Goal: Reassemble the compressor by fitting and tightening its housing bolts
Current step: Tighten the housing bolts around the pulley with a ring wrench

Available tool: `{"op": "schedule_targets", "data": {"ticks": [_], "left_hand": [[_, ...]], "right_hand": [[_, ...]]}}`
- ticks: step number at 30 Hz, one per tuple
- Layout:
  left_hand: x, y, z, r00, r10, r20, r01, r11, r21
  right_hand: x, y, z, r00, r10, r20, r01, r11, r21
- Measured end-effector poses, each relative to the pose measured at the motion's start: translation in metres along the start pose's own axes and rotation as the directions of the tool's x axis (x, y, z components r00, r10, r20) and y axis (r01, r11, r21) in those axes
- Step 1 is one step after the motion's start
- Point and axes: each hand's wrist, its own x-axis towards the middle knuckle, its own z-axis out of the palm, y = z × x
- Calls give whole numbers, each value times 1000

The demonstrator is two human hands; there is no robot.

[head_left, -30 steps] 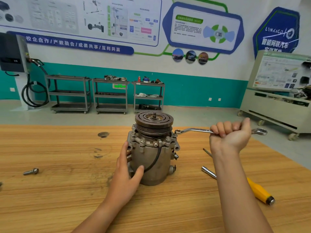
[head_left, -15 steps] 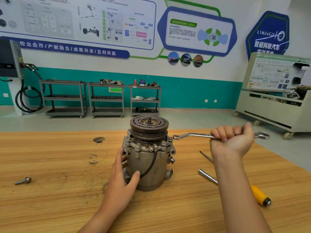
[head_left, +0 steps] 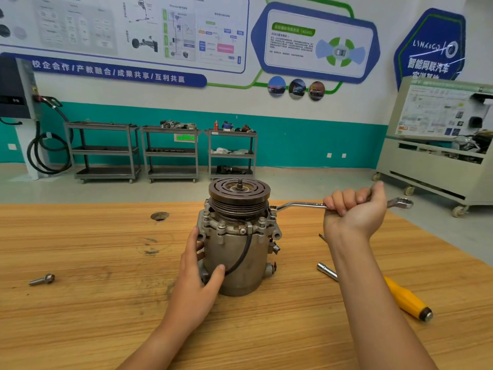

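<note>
Grip of right hand (head_left: pixel 354 212): full fist closed round the shank of an offset ring spanner (head_left: pixel 301 205). The near ring is set over a housing bolt (head_left: pixel 273 208) at the right rear of the flange; the far ring pokes free past the fist. Grip of left hand (head_left: pixel 194 284): none as such. Fingers and thumb are spread fairly straight and pressed against the left side of the compressor (head_left: pixel 240 263), bracing it. Compressor stands upright at frame centre on the wooden tabletop (head_left: pixel 80 329), clutch pulley (head_left: pixel 239 190) uppermost. Progress (judged): several hex bolt heads (head_left: pixel 221 225) already sit in the front of the flange; how tight they are cannot be told. With the spanner on a bolt, this reads as the tightening stage, late rather than early. At left of frame a loose bolt (head_left: pixel 42 279) lies on the tabletop, well apart from the compressor. It may be yet to fit, but its hole is not visible, and the rear of the flange is hidden by the pulley. Lower right: yellow-handled socket driver (head_left: pixel 400 297) on the tabletop, no hand on it. Only containers in view: three grey shelf trolleys (head_left: pixel 170 153) at the back wall, upper middle of frame. The middle trolley has metal parts on its top shelf. The right trolley (head_left: pixel 232 156) has a red can (head_left: pixel 216 126) and small items on top, pale cloth-like things on the mid shelf, and a dark part at the bottom; too small to identify further.
</note>
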Motion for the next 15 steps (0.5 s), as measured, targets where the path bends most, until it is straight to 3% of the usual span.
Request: {"op": "schedule_targets", "data": {"ticks": [8,15], "left_hand": [[0,1,-1,1000,-7,4,7,1000,-15],[-1,4,-1,1000,-4,8,4,1000,-4]], "right_hand": [[-7,0,-6,994,78,-80,-81,996,-31],[-10,0,-6,993,31,-116,-28,999,27]]}}
